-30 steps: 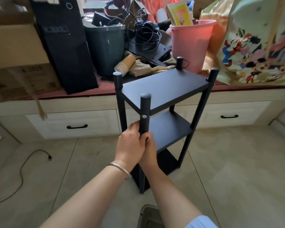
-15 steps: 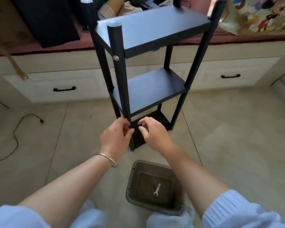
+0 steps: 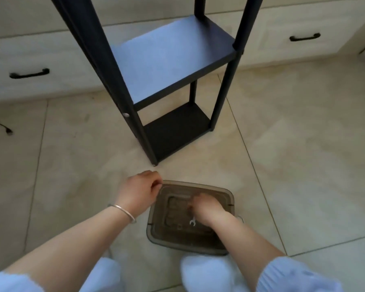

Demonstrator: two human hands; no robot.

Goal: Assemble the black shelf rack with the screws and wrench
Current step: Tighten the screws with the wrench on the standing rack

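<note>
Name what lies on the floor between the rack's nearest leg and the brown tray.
Only bare floor tile; the head view shows nothing between the rack's nearest leg and the tray.

Bare tile floor (image 3: pixel 293 165) lay open right of the black shelf rack (image 3: pixel 173 60) — its front leg (image 3: pixel 143 133) stood just beyond the brown plastic tray (image 3: pixel 226 192) — white drawers (image 3: pixel 40 60) closed off the far side.

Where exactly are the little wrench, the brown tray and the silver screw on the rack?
wrench (image 3: pixel 192 221): head view, on its open forked end, beside the right wrist.
tray (image 3: pixel 223 191): head view, on its far right rim.
screw (image 3: pixel 126 114): head view, on its round head, on the rack's front leg.
</note>
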